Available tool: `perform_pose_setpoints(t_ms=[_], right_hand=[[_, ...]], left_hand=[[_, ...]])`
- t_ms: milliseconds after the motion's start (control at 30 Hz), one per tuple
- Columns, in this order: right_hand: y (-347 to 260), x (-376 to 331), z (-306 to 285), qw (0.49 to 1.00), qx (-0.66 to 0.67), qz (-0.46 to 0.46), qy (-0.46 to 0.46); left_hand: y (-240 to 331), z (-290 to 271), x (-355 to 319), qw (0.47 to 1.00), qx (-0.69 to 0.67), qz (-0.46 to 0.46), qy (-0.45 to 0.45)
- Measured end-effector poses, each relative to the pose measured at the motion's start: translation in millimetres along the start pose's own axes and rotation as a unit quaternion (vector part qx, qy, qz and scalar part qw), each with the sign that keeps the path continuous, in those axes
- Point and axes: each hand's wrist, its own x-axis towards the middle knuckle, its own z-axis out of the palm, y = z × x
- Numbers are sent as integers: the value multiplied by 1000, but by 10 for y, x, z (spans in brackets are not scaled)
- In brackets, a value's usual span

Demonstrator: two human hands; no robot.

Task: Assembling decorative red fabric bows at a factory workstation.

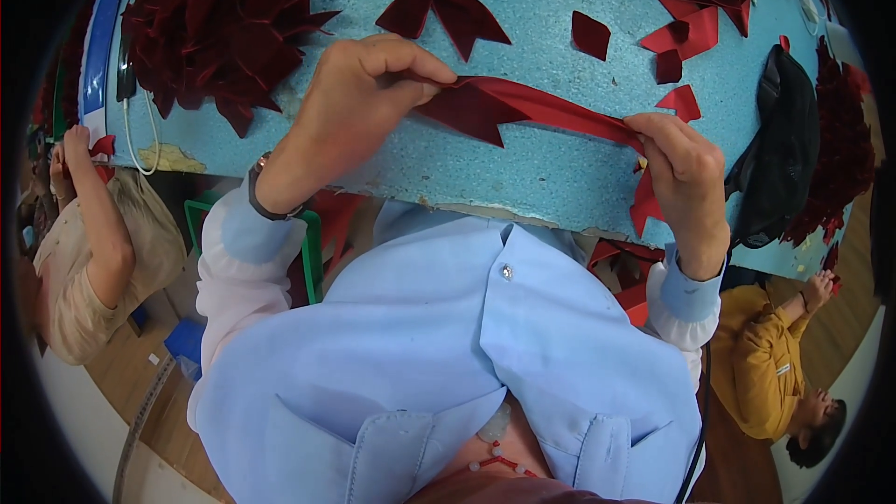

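Both hands pinch a dark red ribbon (541, 107) taut above the worktop (551, 9): left hand (359, 107), right hand (686, 173); folding it probably comes next, needing steady tension.

Single head-worn fisheye view, looked steeply down over the wearer's chest, close to both hands. Faced the near edge of the blue table (551, 168), which curved toward the rim. Floor showed at lower left and right, with seated co-workers at both margins.

You wear: light blue collared shirt (448, 355), blue-cuffed pale sleeves, dark wristband (264, 201) on your left wrist.
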Motion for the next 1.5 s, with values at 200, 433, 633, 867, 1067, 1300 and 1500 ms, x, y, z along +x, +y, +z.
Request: perform_pose_setpoints(t_ms=[200,433,633,867,1067,1300,1500], right_hand=[[14,69,53,971,-204,-108,58],[83,-55,187,969,-216,-95,78],[1,72,108,966,-238,-91,39],[-132,307,296,984,-77,-140,78],[-191,507,487,986,-13,-162,44],[-106,506,589,968,-42,-242,52],[-114,467,571,943,-137,-295,70]], left_hand=[[-1,22,84,993,107,51,8],[-57,16,42,993,83,83,-3],[-33,-3,26,1000,24,15,-2],[-53,-41,-1,1000,5,13,-12],[-74,-89,-33,999,26,30,-18],[-61,-128,23,999,-5,-1,-32],[-30,-91,85,998,45,-4,-34]])
